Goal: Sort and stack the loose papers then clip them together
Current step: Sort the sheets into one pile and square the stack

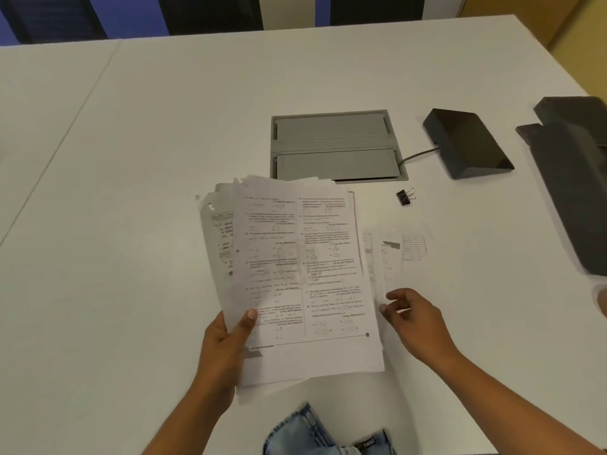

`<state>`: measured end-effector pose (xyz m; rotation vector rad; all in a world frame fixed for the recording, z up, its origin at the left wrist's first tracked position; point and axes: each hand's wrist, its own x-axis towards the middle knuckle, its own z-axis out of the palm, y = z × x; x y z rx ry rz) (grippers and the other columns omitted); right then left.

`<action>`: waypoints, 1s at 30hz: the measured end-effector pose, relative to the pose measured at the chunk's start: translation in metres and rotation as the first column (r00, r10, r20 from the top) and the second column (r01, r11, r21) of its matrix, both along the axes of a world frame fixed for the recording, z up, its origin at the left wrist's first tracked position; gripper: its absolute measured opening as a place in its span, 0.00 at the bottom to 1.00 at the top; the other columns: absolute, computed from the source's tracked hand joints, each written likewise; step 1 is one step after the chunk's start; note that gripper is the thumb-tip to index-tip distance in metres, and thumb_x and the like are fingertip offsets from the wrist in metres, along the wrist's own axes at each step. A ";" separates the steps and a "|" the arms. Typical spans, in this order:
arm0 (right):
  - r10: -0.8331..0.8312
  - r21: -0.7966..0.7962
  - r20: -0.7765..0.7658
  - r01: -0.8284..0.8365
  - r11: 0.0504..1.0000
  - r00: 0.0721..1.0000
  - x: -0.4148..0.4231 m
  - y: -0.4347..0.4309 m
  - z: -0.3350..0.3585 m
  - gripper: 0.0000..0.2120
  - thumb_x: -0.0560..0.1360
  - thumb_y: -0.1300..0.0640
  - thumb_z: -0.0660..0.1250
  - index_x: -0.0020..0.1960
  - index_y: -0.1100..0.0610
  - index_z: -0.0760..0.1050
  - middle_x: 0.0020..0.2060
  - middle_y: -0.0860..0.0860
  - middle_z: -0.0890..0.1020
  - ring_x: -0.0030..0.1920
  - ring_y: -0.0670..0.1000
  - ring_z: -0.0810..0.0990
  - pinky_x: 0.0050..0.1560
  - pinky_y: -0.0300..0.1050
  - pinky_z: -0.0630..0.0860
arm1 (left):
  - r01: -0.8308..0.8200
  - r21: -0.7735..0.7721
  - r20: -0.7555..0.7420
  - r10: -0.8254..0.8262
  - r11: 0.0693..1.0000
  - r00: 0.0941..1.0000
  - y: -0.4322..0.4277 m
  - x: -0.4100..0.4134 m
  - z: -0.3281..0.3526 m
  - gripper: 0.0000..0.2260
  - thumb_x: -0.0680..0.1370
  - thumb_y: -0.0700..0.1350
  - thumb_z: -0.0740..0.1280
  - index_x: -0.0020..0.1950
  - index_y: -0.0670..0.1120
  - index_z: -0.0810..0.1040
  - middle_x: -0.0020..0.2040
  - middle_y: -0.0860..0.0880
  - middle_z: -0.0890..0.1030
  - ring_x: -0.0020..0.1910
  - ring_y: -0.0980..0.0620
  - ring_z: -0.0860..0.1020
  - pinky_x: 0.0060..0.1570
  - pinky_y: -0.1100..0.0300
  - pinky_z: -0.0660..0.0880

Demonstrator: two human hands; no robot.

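- Denim [323,433], pale blue and frayed, lay at the near edge of the white bench [131,159], closest to the camera.
- Left hand [223,339] gripped the sheaf of papers [295,277] at its lower left corner: the thumb pressed on the printed top page and the fingers were curled behind the sheets, closed on them.
- Sheaf of papers was fanned unevenly, with several page edges showing along its left and top sides; the top page carried two columns of small print, too blurred to read.
- Right hand [417,320] hovered just right of the sheaf, fingers [392,295] loosely curled and partly open, holding nothing; whether the fingertips touched the sheets beneath could not be told.
- Loose sheets [407,254] lay flat on the bench beside the sheaf, under and beyond the right hand.
- Binder clip [405,197], black with wire handles, rested on the bench beyond the loose sheets, apart from all paper.
- Grey cable hatch [335,146] was set into the bench behind the sheaf; a cable ran from it to a dark wedge-shaped device [466,142] on the right.
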<state>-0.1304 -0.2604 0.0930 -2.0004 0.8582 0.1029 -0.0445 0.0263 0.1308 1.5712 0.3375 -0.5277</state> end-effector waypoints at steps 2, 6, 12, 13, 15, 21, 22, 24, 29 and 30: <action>0.038 -0.084 -0.093 -0.046 0.995 0.995 0.001 0.001 -0.016 0.17 0.75 0.49 0.71 0.60 0.55 0.75 0.48 0.50 0.83 0.43 0.47 0.81 0.40 0.34 0.74 | -0.030 0.029 0.006 0.030 0.999 1.000 0.011 -0.002 -0.003 0.08 0.79 0.48 0.67 0.57 0.52 0.79 0.47 0.52 0.88 0.44 0.46 0.86 0.36 0.54 0.82; 0.044 -0.212 -0.210 -0.090 0.973 0.977 0.008 0.013 -0.040 0.28 0.74 0.42 0.69 0.66 0.58 0.71 0.59 0.55 0.79 0.55 0.55 0.81 0.50 0.46 0.77 | -0.085 0.069 0.017 0.084 0.994 0.996 0.027 -0.007 -0.006 0.07 0.80 0.47 0.66 0.56 0.51 0.78 0.42 0.54 0.88 0.45 0.46 0.84 0.36 0.55 0.79; 0.001 -0.273 -0.369 -0.109 0.956 0.930 0.018 0.032 -0.055 0.31 0.68 0.44 0.75 0.61 0.60 0.68 0.57 0.57 0.75 0.54 0.59 0.79 0.48 0.52 0.80 | -0.108 0.065 0.024 0.106 0.992 0.994 0.033 -0.012 -0.009 0.04 0.80 0.46 0.65 0.53 0.52 0.78 0.40 0.58 0.87 0.46 0.46 0.83 0.39 0.52 0.78; -0.006 -0.280 -0.397 -0.115 0.953 0.918 0.019 0.033 -0.057 0.31 0.67 0.45 0.76 0.61 0.59 0.67 0.57 0.57 0.75 0.54 0.59 0.79 0.47 0.52 0.80 | -0.111 0.066 0.028 0.110 0.992 0.994 0.033 -0.012 -0.010 0.04 0.80 0.46 0.65 0.53 0.53 0.78 0.40 0.58 0.87 0.46 0.47 0.83 0.39 0.52 0.78; -0.042 -0.273 -0.432 -0.086 0.958 0.901 0.021 0.033 -0.058 0.34 0.65 0.47 0.79 0.61 0.58 0.66 0.56 0.56 0.75 0.54 0.59 0.79 0.46 0.53 0.79 | -0.124 0.059 0.037 0.122 0.991 0.992 0.033 -0.012 -0.011 0.04 0.80 0.45 0.65 0.53 0.53 0.79 0.41 0.59 0.87 0.46 0.47 0.83 0.39 0.54 0.78; -0.110 -0.110 -0.414 0.070 0.991 0.903 0.024 0.022 -0.065 0.30 0.62 0.50 0.81 0.55 0.57 0.68 0.47 0.53 0.80 0.47 0.57 0.82 0.44 0.49 0.80 | -0.157 0.066 0.045 0.155 0.985 0.987 0.037 -0.008 -0.017 0.05 0.80 0.45 0.66 0.55 0.51 0.79 0.43 0.57 0.88 0.48 0.46 0.83 0.41 0.53 0.78; -0.107 -0.105 -0.403 0.070 0.992 0.909 0.022 0.021 -0.068 0.26 0.63 0.50 0.80 0.52 0.56 0.70 0.46 0.52 0.81 0.45 0.56 0.82 0.43 0.49 0.80 | -0.157 0.069 0.047 0.154 0.985 0.987 0.037 -0.008 -0.017 0.06 0.80 0.45 0.66 0.55 0.51 0.79 0.44 0.56 0.88 0.48 0.46 0.83 0.41 0.53 0.78; -0.116 -0.129 -0.384 0.071 0.989 0.916 0.021 0.018 -0.070 0.16 0.67 0.51 0.77 0.44 0.53 0.71 0.43 0.51 0.81 0.42 0.54 0.82 0.42 0.47 0.80 | -0.157 0.073 0.060 0.153 0.985 0.986 0.037 -0.007 -0.017 0.07 0.80 0.44 0.65 0.57 0.50 0.79 0.44 0.55 0.87 0.47 0.48 0.83 0.38 0.55 0.77; -0.163 -0.124 -0.346 0.127 0.984 0.924 0.016 0.007 -0.073 0.09 0.70 0.53 0.74 0.38 0.52 0.73 0.38 0.51 0.83 0.39 0.54 0.82 0.40 0.43 0.77 | -0.159 0.084 0.078 0.152 0.984 0.985 0.039 -0.002 -0.018 0.10 0.81 0.44 0.65 0.62 0.49 0.77 0.50 0.52 0.84 0.46 0.49 0.82 0.34 0.59 0.79; -0.168 -0.121 -0.333 0.135 0.983 0.928 0.014 0.004 -0.072 0.09 0.71 0.54 0.74 0.38 0.53 0.74 0.36 0.50 0.82 0.37 0.53 0.82 0.38 0.42 0.76 | -0.161 0.085 0.079 0.155 0.983 0.985 0.039 -0.001 -0.018 0.09 0.81 0.44 0.65 0.61 0.49 0.77 0.51 0.52 0.84 0.47 0.48 0.82 0.35 0.59 0.79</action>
